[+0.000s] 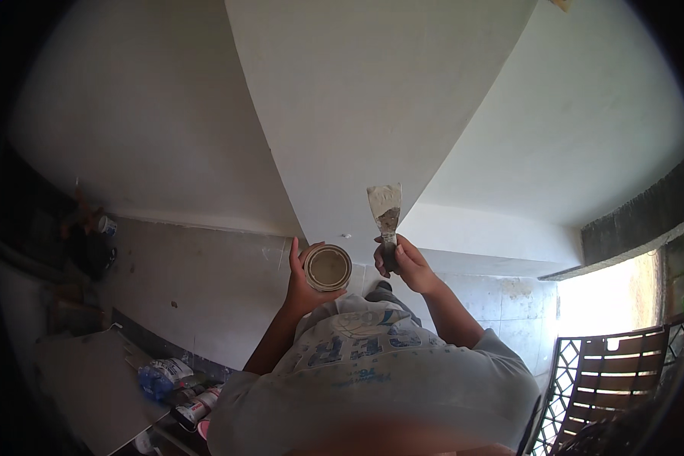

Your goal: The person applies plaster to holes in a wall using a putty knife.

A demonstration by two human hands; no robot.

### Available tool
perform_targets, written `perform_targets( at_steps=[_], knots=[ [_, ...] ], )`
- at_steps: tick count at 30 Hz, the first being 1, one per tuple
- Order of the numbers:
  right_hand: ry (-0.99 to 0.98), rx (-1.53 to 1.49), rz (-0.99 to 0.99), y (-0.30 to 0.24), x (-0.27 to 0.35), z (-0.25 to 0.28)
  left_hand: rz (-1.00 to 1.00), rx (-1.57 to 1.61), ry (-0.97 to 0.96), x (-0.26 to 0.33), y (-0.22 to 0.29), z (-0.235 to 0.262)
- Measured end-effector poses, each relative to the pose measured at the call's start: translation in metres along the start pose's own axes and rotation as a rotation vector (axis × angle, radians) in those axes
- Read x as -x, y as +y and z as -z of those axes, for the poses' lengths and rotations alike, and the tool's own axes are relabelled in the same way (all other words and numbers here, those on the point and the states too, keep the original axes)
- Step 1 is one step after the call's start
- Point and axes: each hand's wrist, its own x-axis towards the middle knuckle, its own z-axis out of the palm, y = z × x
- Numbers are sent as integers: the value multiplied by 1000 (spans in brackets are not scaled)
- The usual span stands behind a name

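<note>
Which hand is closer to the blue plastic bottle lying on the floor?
The left. The left hand, holding a round tin, is above and right of the blue bottle. The right hand, gripping a putty knife, is farther right.

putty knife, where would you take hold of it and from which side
Grip the putty knife by its dark handle at the lower end, coming from below, as the right hand does now. It stands upright, the wide blade up and smeared with filler, so the blade stays free. The left hand is taken up by the round tin.
</note>
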Motion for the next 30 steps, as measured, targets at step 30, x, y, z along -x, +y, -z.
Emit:
perform_targets(
  at_steps=[30],
  knots=[
    [547, 1310, 691, -52, -59, 81, 84, -66, -173, -13, -1, -4]
  ],
)
